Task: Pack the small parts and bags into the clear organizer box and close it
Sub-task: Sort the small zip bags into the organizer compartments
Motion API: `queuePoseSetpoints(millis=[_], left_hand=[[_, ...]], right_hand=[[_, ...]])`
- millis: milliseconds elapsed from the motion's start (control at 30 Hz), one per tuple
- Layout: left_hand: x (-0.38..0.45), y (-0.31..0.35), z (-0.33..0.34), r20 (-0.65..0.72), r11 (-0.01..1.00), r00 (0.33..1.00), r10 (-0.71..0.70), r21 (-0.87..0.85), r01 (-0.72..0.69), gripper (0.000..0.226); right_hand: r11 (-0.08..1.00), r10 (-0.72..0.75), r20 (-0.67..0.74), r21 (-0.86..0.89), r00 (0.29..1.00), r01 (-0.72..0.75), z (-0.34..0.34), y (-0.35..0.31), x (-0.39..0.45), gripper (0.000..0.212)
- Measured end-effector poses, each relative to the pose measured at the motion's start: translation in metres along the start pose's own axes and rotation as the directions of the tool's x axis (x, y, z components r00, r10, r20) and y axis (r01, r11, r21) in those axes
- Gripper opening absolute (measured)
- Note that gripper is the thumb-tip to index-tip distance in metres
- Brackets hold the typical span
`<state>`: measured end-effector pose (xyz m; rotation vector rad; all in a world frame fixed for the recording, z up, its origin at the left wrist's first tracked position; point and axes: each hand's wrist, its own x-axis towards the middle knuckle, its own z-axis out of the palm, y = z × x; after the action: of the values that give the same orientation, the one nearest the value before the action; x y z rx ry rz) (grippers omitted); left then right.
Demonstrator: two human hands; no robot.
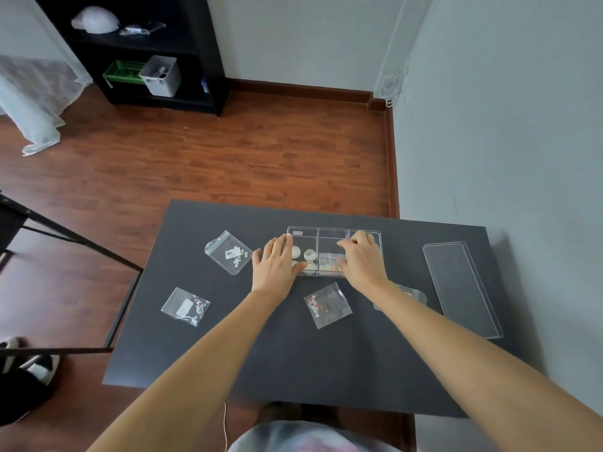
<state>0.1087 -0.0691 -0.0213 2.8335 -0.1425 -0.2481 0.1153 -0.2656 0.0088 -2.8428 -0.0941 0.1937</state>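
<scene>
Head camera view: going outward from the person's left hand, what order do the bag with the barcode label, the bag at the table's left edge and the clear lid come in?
From the left hand:
1. Bag with the barcode label, just left.
2. Bag at the table's left edge, nearer the person.
3. Clear lid, far right.

Clear organizer box (329, 232) open, parts inside; lid (461, 288) lies apart; three bags (228, 252) loose on table.

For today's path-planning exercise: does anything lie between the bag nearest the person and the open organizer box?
Nothing visible does. The bag lies on bare table just in front of the organizer box, between the two forearms. The left hand and right hand rest at the box itself.
</scene>
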Motion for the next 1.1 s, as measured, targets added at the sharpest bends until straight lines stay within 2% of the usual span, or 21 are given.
queuePoseSetpoints(millis=[133,233,300,400,467,533,567,667,733,800,1000,1100], left_hand=[[-0.001,0.002,-0.004,0.003,1.000,1.000,-0.005,0.003,0.005,0.067],[-0.005,0.007,-0.010,-0.057,0.999,0.998,0.036,0.007,-0.035,0.067],[-0.013,0.013,-0.013,-0.156,0.991,0.978,0.136,0.003,-0.137,0.064],[-0.030,0.022,-0.009,-0.263,0.932,0.899,0.350,0.003,-0.362,0.054],[-0.040,0.028,0.000,-0.170,0.838,0.823,0.542,0.047,-0.543,0.054],[-0.046,0.032,0.012,0.023,0.729,0.731,0.682,0.061,-0.682,0.056],[-0.047,0.033,0.018,0.125,0.698,0.698,0.705,0.053,-0.714,0.059],[-0.045,0.038,0.033,0.348,0.694,0.692,0.633,0.142,-0.706,0.073],[-0.041,0.042,0.034,0.422,0.721,0.716,0.555,0.186,-0.668,0.079],[-0.035,0.048,0.031,0.478,0.725,0.709,0.518,0.194,-0.661,0.081],[-0.029,0.065,0.020,0.508,0.729,0.714,0.482,0.221,-0.648,0.083],[-0.028,0.072,0.015,0.520,0.758,0.727,0.448,0.210,-0.617,0.072]], right_hand=[[0.991,0.036,-0.116,0.134,0.993,-0.020,-0.009,0.015,-0.017,0.032],[0.966,0.154,-0.184,0.234,0.971,-0.109,-0.012,0.034,-0.035,0.028],[0.934,0.262,-0.197,0.298,0.945,-0.197,-0.014,0.048,-0.048,0.028],[0.891,0.396,-0.165,0.307,0.904,-0.334,-0.012,0.070,-0.071,0.033],[0.865,0.465,-0.096,0.260,0.880,-0.429,-0.006,0.080,-0.087,0.042],[0.838,0.520,-0.010,0.202,0.854,-0.507,0.001,0.083,-0.099,0.056],[0.823,0.543,0.026,0.179,0.839,-0.539,0.004,0.084,-0.104,0.064],[0.777,0.604,0.087,0.155,0.792,-0.610,0.009,0.082,-0.108,0.085],[0.754,0.634,0.096,0.145,0.768,-0.641,0.010,0.080,-0.108,0.090],[0.734,0.659,0.099,0.136,0.746,-0.666,0.010,0.079,-0.107,0.093],[0.681,0.708,0.128,0.137,0.694,-0.720,0.007,0.080,-0.100,0.102],[0.623,0.734,0.147,0.245,0.663,-0.743,0.004,0.085,-0.098,0.098]])
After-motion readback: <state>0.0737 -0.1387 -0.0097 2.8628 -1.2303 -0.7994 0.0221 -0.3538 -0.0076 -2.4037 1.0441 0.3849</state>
